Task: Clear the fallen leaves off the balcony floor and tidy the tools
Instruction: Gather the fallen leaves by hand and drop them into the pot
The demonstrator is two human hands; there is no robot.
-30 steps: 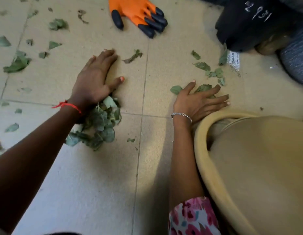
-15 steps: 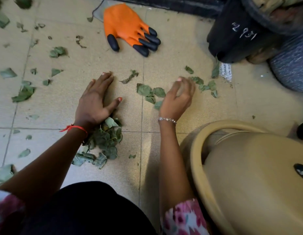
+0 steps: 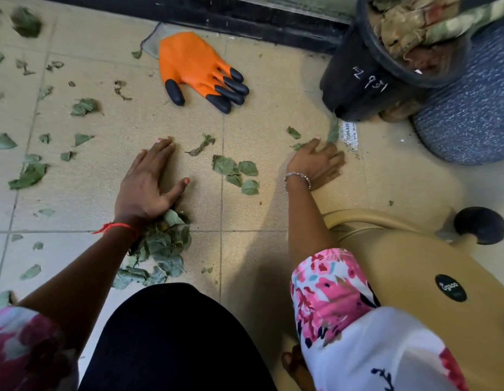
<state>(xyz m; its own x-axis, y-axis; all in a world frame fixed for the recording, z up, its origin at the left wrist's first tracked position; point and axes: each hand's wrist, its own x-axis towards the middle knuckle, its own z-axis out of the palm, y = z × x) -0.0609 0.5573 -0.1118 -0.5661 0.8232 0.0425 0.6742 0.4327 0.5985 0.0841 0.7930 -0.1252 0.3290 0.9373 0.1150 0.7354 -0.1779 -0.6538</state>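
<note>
Flat, straight-fingered left hand (image 3: pixel 149 182) pens the heap of green fallen leaves (image 3: pixel 163 244); the right hand (image 3: pixel 315 162), equally flat, should rake the loose green leaves (image 3: pixel 233 172) left, palm low.

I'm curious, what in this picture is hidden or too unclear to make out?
All in the head view:
Leaf pile: partly under the left hand and wrist.
Right hand: fingers blurred by motion; any leaves beneath unseen.
Tan tub: cut by the right edge, partly behind the floral sleeve.
Black pot: contents blurred, cut by the top edge.
White label: print too small.
</note>
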